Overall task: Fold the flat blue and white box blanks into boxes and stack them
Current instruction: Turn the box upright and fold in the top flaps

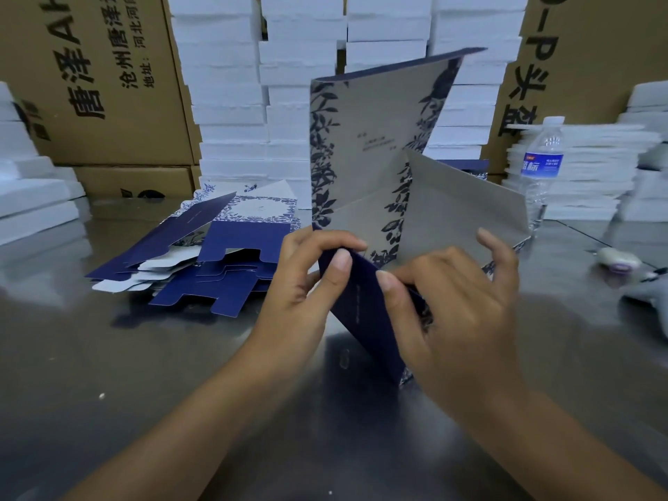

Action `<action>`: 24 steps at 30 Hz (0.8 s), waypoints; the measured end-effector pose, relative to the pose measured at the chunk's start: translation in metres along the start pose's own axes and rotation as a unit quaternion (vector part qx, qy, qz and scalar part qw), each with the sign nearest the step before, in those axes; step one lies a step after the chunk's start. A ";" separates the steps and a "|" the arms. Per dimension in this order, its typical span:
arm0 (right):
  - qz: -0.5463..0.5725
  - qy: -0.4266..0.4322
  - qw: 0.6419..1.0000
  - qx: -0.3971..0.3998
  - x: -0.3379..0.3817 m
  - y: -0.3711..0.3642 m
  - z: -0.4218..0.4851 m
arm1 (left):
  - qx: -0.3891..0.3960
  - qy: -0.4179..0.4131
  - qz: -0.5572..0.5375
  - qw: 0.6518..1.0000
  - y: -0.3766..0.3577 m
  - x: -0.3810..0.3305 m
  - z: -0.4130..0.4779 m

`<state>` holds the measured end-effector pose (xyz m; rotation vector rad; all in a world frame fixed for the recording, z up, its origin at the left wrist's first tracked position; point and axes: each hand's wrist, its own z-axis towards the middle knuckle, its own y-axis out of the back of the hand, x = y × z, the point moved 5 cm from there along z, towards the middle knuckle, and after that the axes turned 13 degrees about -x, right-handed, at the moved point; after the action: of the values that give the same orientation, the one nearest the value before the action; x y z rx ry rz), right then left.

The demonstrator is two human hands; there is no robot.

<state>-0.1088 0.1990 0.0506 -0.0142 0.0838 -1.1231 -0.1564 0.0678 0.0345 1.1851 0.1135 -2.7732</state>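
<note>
Blank [361, 146] (upright) sits pinched between left hand [307, 283] and right hand [459, 301].

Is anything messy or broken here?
Only the pile of flat blanks at left: its sheets lie fanned and crooked, not squared up. Nothing looks torn or spilled; the water bottle stands upright.
</note>
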 end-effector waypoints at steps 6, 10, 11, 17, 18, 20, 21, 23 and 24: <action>-0.041 0.069 0.997 0.009 0.010 0.000 0.001 | -0.011 0.012 0.051 0.999 -0.002 -0.006 0.000; -0.045 0.100 0.994 0.014 0.010 0.000 0.004 | -0.010 0.008 0.062 0.998 -0.002 -0.007 0.002; -0.038 0.101 0.994 0.013 0.011 0.000 0.004 | -0.010 0.007 0.061 0.998 -0.003 -0.007 0.001; 0.004 0.102 0.995 -0.023 0.008 0.005 0.005 | -0.033 0.002 0.034 0.999 0.000 0.000 0.003; 0.013 0.102 0.994 -0.030 0.008 0.006 0.005 | -0.037 0.002 0.037 0.999 0.002 0.002 0.004; 0.029 0.101 0.994 -0.043 0.009 0.008 0.005 | -0.045 0.012 0.041 0.998 0.005 0.008 0.006; 0.035 0.100 0.993 -0.046 0.010 0.008 0.005 | -0.047 0.015 0.049 0.998 0.006 0.010 0.006; 0.043 0.090 0.994 -0.046 0.010 0.008 0.004 | -0.047 0.010 0.075 0.996 0.007 0.012 0.007; 0.045 0.084 0.994 -0.046 0.009 0.007 0.004 | -0.046 0.007 0.083 0.995 0.007 0.013 0.008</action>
<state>-0.0983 0.1939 0.0536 0.0026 0.2837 -1.0284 -0.1699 0.0587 0.0305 1.1375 0.1359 -2.5862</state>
